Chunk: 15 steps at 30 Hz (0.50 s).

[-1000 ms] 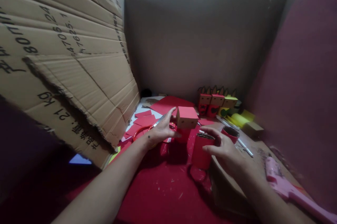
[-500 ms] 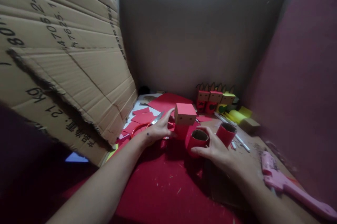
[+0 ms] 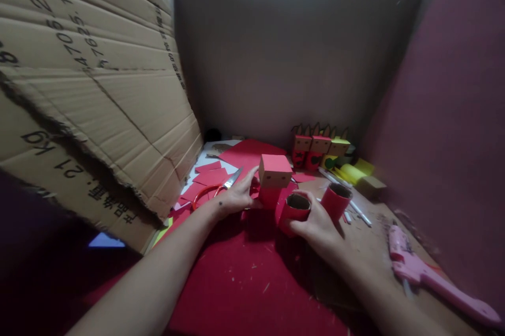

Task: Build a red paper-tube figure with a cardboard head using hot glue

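My left hand (image 3: pixel 239 194) curls against the left side of a red paper-covered tube figure (image 3: pixel 270 197), its thumb at the tube and its other fingertips partly hidden. A small cardboard box with a red top (image 3: pixel 275 170) and two dark dots forms the figure's head. My right hand (image 3: pixel 317 223) is closed round a red cardboard tube (image 3: pixel 295 216), open end up, with the thumb on its near side. Another red tube (image 3: pixel 335 203) stands just beyond that hand, to the right. Scissors with red handles (image 3: pixel 213 190) lie left of my left hand.
Red paper pieces (image 3: pixel 208 177) lie at the left. Several finished box-headed figures (image 3: pixel 315 152) stand at the back. Yellow paper (image 3: pixel 355 172) and white pens (image 3: pixel 361 213) lie right, a pink glue gun (image 3: pixel 426 270) nearer. A cardboard sheet (image 3: pixel 118 110) leans at left.
My right hand's fingers and thumb have drawn in closer on the red tube. My left hand stays by the figure. The whole view has shifted slightly.
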{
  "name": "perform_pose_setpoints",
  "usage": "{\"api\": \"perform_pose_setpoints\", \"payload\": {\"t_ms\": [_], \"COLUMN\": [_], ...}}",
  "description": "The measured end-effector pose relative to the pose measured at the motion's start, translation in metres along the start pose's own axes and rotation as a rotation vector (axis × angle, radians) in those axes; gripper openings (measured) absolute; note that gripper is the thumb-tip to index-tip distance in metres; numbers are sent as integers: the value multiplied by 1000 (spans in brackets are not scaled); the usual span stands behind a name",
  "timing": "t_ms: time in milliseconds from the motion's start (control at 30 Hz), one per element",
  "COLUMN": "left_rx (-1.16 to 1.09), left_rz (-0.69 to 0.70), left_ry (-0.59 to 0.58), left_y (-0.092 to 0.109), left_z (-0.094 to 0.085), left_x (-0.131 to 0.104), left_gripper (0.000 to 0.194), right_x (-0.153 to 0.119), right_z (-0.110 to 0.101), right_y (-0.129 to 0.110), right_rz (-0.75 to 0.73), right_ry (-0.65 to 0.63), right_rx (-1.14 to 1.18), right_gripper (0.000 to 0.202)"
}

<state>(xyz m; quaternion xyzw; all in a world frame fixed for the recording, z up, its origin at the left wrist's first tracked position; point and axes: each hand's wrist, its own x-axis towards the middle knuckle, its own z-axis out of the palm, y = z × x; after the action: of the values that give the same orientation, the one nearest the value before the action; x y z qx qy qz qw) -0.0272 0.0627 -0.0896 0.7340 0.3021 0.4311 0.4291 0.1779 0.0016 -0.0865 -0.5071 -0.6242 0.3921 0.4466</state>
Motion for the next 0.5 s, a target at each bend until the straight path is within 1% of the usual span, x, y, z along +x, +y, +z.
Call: {"api": "perform_pose_setpoints", "payload": {"t_ms": [133,233,333,400,433,500], "left_rx": [-13,-62,-80,-65,-59,-55], "left_rz": [-25,-12,1,2,0,-1], "left_ry": [-62,-110,-127,-115,-108,-98], "left_y": [-6,-9,-8,-5,-3,-2], "left_z": [-1,0,3,4,5,6], "left_x": [4,5,5,5,5,5], "left_gripper": [94,94,88,81,79,77], "right_x": [-2,-5,-8,-9,-10,-11], "right_z": [-3,-9,-15,-17,-18,-20], "right_y": [-5,-13,-21,-25,-26,-26], "right_rz": [8,30,55,50,25,-76], "right_ry": [-46,-109,-150,-158,-161,-135], "right_rx": [16,76,64,27,25,48], "right_gripper": [51,64,74,74,72,62]}}
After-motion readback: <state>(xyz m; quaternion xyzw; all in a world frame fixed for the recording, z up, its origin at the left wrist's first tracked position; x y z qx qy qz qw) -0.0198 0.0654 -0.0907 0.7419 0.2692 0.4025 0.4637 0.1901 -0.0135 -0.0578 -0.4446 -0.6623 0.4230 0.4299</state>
